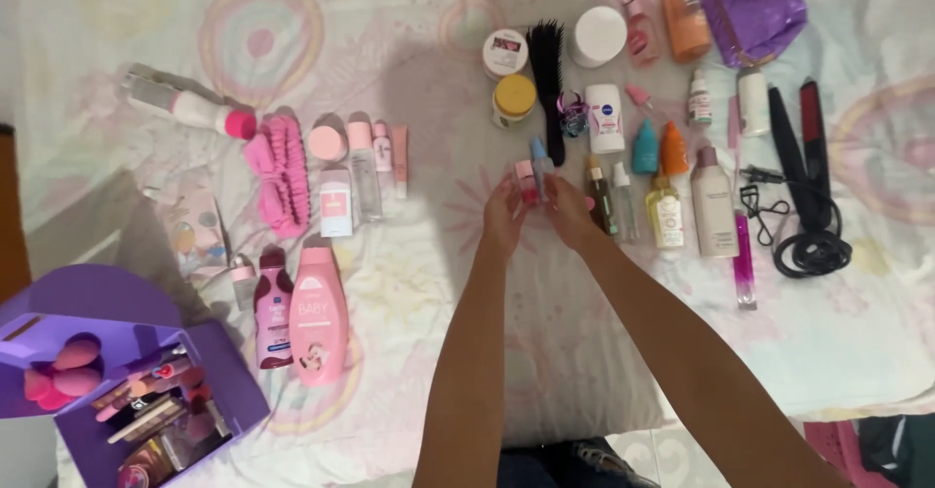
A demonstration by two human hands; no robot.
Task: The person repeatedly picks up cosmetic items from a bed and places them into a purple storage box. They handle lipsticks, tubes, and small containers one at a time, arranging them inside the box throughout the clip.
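Head view: left hand point(504, 207) grips small pink bottle point(526, 178) — right hand point(568, 206) grips thin blue tube point(539, 157).

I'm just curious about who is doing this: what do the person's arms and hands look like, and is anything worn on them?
Both arms are bare from the bottom edge of the picture up to the hands: no sleeves, gloves or watch show. The left hand and right hand have slim fingers; any rings or nail polish are too small to tell. Dark clothing shows between the arms at the bottom edge.
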